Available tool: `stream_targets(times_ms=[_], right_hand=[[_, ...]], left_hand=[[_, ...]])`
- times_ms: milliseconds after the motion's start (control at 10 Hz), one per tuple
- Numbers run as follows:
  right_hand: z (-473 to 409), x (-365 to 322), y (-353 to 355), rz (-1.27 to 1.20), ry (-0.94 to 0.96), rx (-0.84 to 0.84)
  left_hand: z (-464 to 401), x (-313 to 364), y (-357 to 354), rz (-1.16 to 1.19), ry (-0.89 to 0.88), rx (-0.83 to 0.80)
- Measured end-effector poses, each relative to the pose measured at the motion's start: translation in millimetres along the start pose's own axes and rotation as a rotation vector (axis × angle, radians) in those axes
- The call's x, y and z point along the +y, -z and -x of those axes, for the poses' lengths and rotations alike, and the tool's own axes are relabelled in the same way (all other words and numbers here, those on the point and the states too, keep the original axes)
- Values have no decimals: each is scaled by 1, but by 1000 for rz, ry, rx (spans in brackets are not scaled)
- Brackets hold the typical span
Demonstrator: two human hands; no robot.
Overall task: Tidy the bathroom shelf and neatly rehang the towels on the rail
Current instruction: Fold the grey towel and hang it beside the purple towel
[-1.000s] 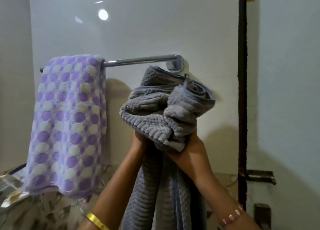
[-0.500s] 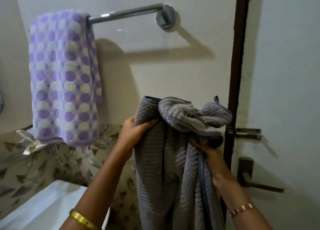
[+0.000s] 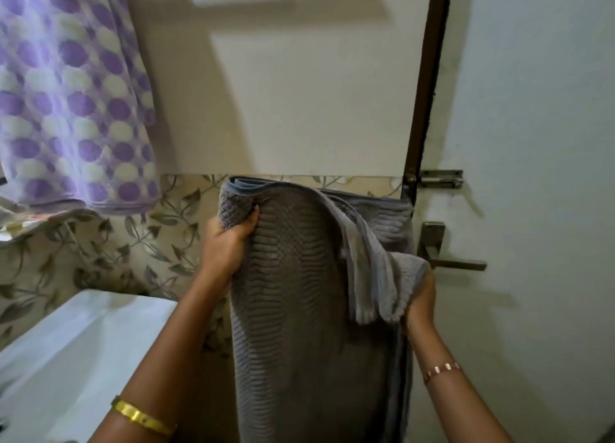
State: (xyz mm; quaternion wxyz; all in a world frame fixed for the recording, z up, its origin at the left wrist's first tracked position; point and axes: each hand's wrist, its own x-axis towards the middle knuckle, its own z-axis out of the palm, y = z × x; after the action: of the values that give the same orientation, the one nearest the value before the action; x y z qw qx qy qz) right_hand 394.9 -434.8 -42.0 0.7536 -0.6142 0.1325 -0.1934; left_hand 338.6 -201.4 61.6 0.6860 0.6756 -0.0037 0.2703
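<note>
A grey ribbed towel (image 3: 299, 292) hangs in front of me, spread between both hands and trailing down out of view. My left hand (image 3: 226, 242) grips its upper left corner, fingers curled round the folded edge. My right hand (image 3: 421, 304) holds the right edge lower down, mostly hidden behind a drooping fold. A purple and white dotted towel (image 3: 70, 103) hangs at the upper left. The rail itself is out of view above; only its shadow shows on the wall.
A brown door frame (image 3: 427, 86) runs down the right, with a metal latch (image 3: 439, 178) and a door handle (image 3: 449, 259) on the white door. A white basin or counter (image 3: 76, 349) sits at lower left under leaf-patterned tiles (image 3: 109, 252).
The grey towel came off the rail, dropped lower and opened from a bunch into a wider spread. My view tilted down, so the rail left the frame.
</note>
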Motion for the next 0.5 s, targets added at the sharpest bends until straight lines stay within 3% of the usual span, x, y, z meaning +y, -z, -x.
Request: stream_targets(times_ms=[100, 300, 400, 500], right_hand=[[14, 14, -5, -156, -242, -3], [29, 62, 22, 45, -574, -165], [36, 65, 21, 162, -671, -137], [39, 45, 3, 203, -511, -151]], left_hand=[[9, -3, 6, -34, -14, -72], [15, -8, 29, -36, 44, -123], [18, -14, 32, -146, 91, -156], [19, -19, 31, -242, 106, -171]])
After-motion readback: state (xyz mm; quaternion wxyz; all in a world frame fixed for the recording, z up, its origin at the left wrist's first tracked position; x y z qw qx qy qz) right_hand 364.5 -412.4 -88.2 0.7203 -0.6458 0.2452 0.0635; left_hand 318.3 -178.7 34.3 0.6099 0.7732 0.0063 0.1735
